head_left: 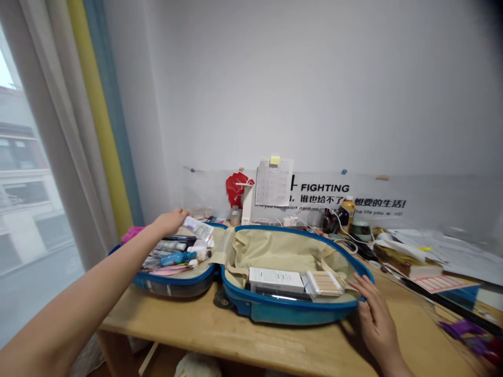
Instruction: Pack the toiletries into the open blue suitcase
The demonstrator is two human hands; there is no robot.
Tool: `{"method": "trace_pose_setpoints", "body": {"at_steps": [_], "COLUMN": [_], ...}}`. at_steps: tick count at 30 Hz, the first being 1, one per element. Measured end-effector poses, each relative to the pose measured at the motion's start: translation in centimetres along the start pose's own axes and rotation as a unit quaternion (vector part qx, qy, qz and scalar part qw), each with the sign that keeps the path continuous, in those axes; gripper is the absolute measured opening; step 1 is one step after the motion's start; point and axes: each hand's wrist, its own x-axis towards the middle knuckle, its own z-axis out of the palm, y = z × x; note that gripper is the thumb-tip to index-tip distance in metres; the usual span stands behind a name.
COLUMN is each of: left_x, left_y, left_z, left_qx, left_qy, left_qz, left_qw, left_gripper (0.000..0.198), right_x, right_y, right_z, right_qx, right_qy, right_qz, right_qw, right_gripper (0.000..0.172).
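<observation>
An open blue suitcase (291,314) with a beige lining lies on the wooden table. My left hand (173,221) is over its left half, fingers closed on the end of a white tube (197,228). Beneath the tube are a blue bottle (176,258) and several other tubes and bottles. In the right half, a white box (276,279) and a clear pack of cotton swabs (324,283) lie along the near side. My right hand (375,314) rests on the right rim, fingers spread, holding nothing.
Behind the suitcase stand a white lamp (247,204) and a bottle with a yellow top (347,213). Cables run along the back. Papers (451,251), a blue box (466,298) and purple scissors (466,331) lie at the right of the table (251,340).
</observation>
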Motion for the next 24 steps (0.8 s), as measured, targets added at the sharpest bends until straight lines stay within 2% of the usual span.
{"method": "trace_pose_setpoints", "body": {"at_steps": [4,7,11,14,18,24], "left_x": [0.8,1.4,2.6,3.3,4.1,4.6], "left_y": [6.6,12.9,21.1,25.6,29.2,31.4], "left_z": [-3.5,-4.6,-3.6,-2.1,-0.3,2.2], "left_qx": [-0.069,-0.089,-0.095,-0.099,-0.119,-0.189], "left_qy": [0.058,0.060,0.028,-0.011,-0.070,-0.116], "left_qz": [0.059,0.130,0.204,0.227,0.226,0.230], "left_qw": [0.994,0.986,0.974,0.969,0.964,0.948], "left_gripper": [0.043,0.044,0.043,0.042,0.044,0.056], "right_x": [0.2,0.1,0.1,0.0,0.1,0.2], "right_y": [-0.2,-0.3,-0.1,-0.1,-0.2,-0.3], "right_z": [-0.1,-0.2,-0.2,-0.2,-0.3,-0.4], "right_qx": [0.000,-0.001,-0.002,0.000,-0.003,-0.014], "right_qy": [0.004,0.002,-0.005,-0.003,-0.002,-0.004], "right_qz": [-0.011,-0.004,0.002,-0.005,-0.021,-0.035], "right_qw": [1.000,1.000,1.000,1.000,1.000,0.999], "right_gripper": [0.039,0.039,0.039,0.038,0.035,0.035]}}
